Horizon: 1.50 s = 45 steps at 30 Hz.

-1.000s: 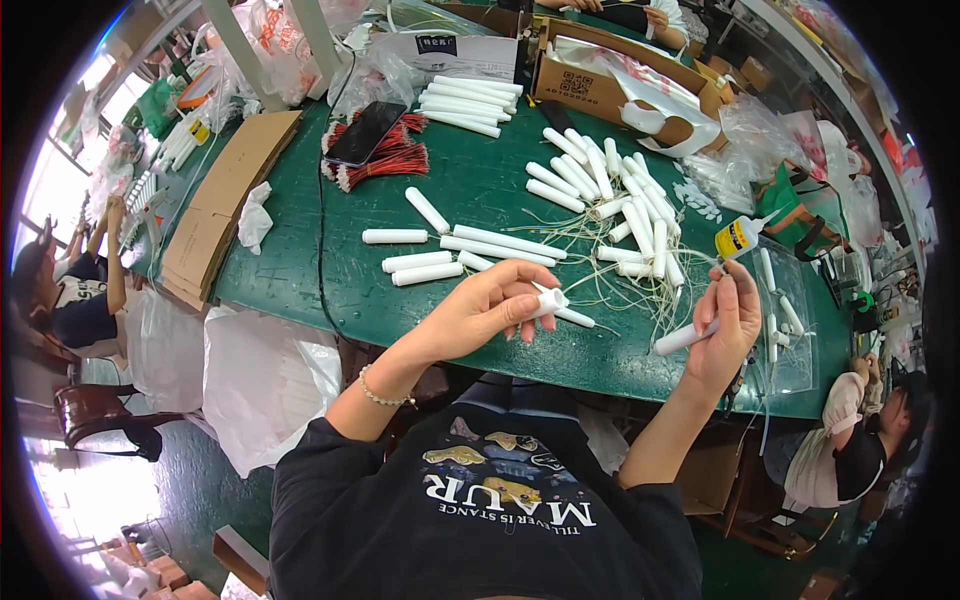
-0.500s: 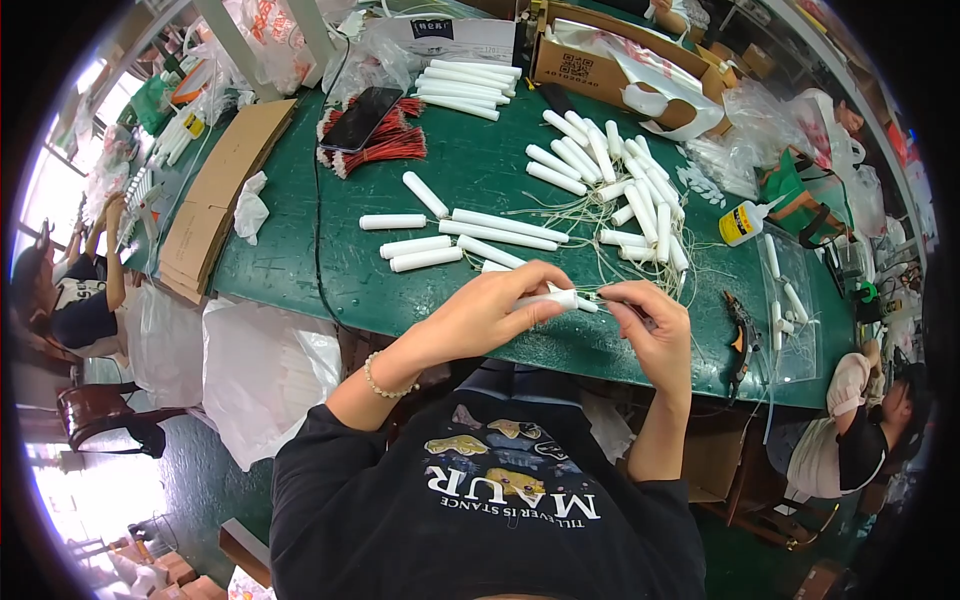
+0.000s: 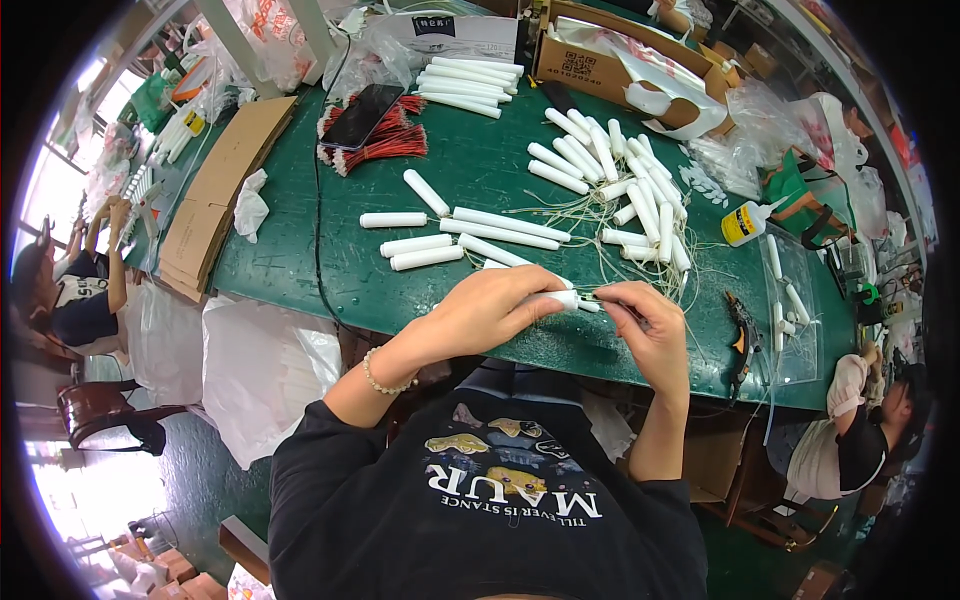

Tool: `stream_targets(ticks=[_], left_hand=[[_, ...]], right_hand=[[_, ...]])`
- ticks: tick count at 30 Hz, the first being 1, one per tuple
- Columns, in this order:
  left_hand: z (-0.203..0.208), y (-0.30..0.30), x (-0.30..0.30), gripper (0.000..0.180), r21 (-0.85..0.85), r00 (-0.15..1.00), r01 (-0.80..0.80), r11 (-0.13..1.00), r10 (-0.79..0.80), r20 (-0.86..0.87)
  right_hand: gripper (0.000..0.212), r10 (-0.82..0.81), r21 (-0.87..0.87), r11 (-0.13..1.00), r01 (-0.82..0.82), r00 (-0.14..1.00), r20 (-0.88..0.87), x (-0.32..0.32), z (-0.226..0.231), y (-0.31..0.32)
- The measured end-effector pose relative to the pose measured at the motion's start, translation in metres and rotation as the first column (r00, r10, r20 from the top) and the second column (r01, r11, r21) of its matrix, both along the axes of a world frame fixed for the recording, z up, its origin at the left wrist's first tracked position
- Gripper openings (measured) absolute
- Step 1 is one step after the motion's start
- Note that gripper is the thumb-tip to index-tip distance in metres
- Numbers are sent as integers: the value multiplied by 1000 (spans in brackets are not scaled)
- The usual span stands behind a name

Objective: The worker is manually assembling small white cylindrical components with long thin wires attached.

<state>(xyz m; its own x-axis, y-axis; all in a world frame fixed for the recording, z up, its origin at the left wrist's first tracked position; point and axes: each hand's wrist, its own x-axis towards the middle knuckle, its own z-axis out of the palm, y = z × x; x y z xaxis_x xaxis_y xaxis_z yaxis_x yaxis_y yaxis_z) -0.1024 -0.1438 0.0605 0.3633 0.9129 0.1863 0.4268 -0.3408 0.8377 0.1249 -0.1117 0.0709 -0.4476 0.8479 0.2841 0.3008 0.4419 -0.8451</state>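
At the green worktable (image 3: 290,265), from left to right: flattened cardboard (image 3: 225,200), a black cable (image 3: 319,240), a phone (image 3: 362,118) on bundled red wires (image 3: 395,152) and, nearer, loose tubes (image 3: 500,233). Front and centre, above the near edge: a white tube (image 3: 566,299), wrapped in the curled left hand (image 3: 485,312), with one end poking out toward the right hand (image 3: 650,325) — half-closed, thumb and fingertips drawn together just beside that end. Farther right: a heap of wired tubes (image 3: 665,230), a yellow-labelled bottle (image 3: 741,224) and a black-and-orange hand tool (image 3: 738,345). Could well snag in the pale tangled wires (image 3: 600,258) on a hasty pull, dragging neighbouring tubes along; could also slip from a slack left-hand hold. Too small to tell: any lead or part between the right fingertips. Hidden: most of the held tube, behind the left fingers. Cut off at the top edge — a person (image 3: 693,15) beyond the open carton (image 3: 580,65).
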Motion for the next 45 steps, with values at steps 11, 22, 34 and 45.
stream_targets(ticks=[11, 22, 34, 45], left_hand=[[-6, 2, 1, 25, 111, 997, 7, 994, 1, -72], [0, 4, 1, 24, 167, 986, 34, 985, -5, -169], [2, 6, 15, 29, 503, 982, 76, 861, 22, -187], [23, 5, -24, 37, -203, 471, -432, 879, 411, 780]], right_hand=[[23, 18, -19, 1000, -16, 997, 70, -5, 1, -5], [47, 12, 226, 970, -94, 940, 342, -17, -6, -19], [32, -37, -70, 997, 37, 999, -2, -23, -33, -25], [26, -184, -446, 895, -8, 904, -387, -43, -32, -22]])
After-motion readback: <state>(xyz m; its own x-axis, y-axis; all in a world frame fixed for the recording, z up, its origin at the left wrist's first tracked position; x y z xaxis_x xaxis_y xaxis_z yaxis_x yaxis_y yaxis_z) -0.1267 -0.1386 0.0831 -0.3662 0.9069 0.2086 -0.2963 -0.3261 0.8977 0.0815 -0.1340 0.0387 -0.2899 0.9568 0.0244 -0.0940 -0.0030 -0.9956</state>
